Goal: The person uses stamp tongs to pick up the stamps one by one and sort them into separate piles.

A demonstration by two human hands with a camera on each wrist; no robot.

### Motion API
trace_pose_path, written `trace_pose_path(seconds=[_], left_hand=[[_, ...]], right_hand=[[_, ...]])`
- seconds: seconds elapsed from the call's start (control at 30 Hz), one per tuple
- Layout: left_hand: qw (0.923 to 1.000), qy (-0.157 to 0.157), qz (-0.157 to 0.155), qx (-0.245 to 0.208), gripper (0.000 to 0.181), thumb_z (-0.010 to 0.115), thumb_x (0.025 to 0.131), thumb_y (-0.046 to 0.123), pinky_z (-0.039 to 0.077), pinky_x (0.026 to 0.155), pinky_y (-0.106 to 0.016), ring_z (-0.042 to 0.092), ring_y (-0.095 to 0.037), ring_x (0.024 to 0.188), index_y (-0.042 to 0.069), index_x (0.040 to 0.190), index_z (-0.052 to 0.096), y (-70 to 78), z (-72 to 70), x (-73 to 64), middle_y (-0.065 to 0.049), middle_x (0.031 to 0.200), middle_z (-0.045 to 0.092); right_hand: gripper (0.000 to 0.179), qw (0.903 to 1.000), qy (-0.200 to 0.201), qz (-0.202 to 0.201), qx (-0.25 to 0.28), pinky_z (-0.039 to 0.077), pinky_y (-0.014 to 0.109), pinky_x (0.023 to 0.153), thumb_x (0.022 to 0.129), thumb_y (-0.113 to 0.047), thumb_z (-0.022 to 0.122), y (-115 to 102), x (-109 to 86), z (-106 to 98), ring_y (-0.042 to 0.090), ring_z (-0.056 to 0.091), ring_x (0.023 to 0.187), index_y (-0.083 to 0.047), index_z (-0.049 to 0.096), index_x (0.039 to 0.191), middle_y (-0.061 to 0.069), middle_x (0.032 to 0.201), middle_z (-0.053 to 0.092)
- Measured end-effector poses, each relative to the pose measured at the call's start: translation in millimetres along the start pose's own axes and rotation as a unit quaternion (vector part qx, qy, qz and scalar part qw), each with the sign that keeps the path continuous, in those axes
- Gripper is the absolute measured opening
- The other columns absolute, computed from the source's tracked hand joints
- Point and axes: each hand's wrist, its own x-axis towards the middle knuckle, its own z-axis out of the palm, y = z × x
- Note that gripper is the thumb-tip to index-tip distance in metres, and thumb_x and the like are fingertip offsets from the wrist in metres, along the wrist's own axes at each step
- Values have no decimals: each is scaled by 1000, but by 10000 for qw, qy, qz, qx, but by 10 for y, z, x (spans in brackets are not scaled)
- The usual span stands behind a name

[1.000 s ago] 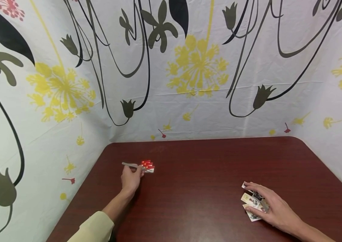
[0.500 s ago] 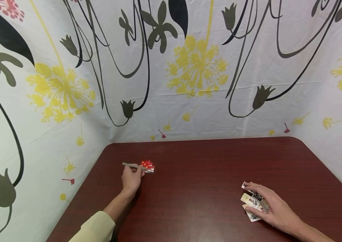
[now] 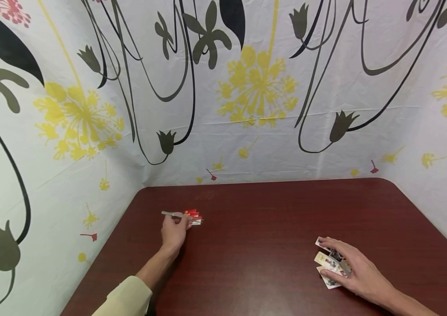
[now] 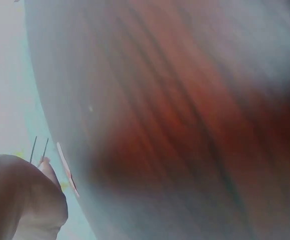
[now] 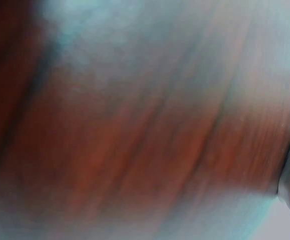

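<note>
My left hand (image 3: 173,232) pinches a pair of metal tweezers (image 3: 173,214) between thumb and fingers. The tweezers' tips lie over a small overlapping group of red and white cards (image 3: 192,213) at the table's far left; whether they touch is too small to tell. In the left wrist view, the two thin prongs of the tweezers (image 4: 45,147) stand apart beside a pale, edge-on strip. My right hand (image 3: 359,272) spreads over several fanned picture cards (image 3: 327,261), thumb and fingers reaching across them. A grey strip (image 3: 346,267) shows under the palm, its kind unclear.
Both groups lie on a dark red-brown wooden table (image 3: 255,245) with rounded far corners. A white cloth printed with flowers (image 3: 223,153) hangs close behind the far edge and along both sides. The right wrist view mostly shows blurred wood.
My left hand and the tweezers have shifted slightly to the right over the red cards. The right hand and the fanned cards stay where they were.
</note>
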Motion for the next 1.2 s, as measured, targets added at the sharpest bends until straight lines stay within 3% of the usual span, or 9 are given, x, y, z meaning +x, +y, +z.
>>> trace_pose_path(seconds=[0.2, 0.4, 0.57, 0.73, 0.93, 1.2], left_hand=[[9961, -375, -73, -799, 29, 63, 108, 11, 67, 86, -33, 77, -29, 94, -8, 128, 53, 104, 189, -82, -25, 109, 71], [9824, -641, -215, -1744, 30, 62, 107, 4, 67, 85, -31, 75, -23, 89, -14, 129, 53, 219, 470, -142, -22, 107, 68], [9703, -932, -402, -2195, 24, 62, 106, 2, 67, 87, -34, 74, -19, 84, -13, 124, 55, 345, 726, -236, -19, 103, 68], [9624, -1279, -588, -2323, 21, 63, 106, 3, 66, 91, -37, 74, -20, 85, -11, 119, 57, 446, 1001, -356, -18, 102, 68], [9548, -1681, -741, -2338, 12, 63, 104, 0, 68, 85, -31, 75, -21, 85, -9, 113, 61, 507, 1372, -547, -15, 99, 69], [9462, -2222, -789, -2217, 10, 65, 100, -4, 68, 78, -28, 74, -17, 79, -7, 109, 65, 487, 1859, -897, -10, 91, 70]], right_hand=[[83, 9999, -1, 170, 0, 26, -2, 106, 76, -24, 98, -14, -15, -21, -7, 43, 140, -13, 60, 148, 11, 144, 63], [88, 9988, -54, 491, -55, 30, -1, 99, 79, -30, 97, -41, -27, -45, -9, 45, 135, -16, 54, 154, 7, 147, 62], [94, 9980, -38, 631, -90, 34, 1, 94, 78, -32, 97, -62, -23, -61, -7, 49, 131, -18, 50, 158, 6, 149, 60], [97, 9966, -89, 771, -259, 35, 1, 95, 78, -37, 97, -74, -17, -63, -10, 43, 136, -21, 48, 160, 12, 151, 59], [96, 9962, -137, 721, -475, 37, 2, 95, 77, -41, 97, -52, -10, -51, 4, 52, 134, -19, 51, 158, 18, 149, 61], [96, 9963, -106, 560, -638, 36, 0, 95, 73, -43, 99, -25, -27, -17, 25, 64, 128, -17, 56, 154, 18, 146, 63]])
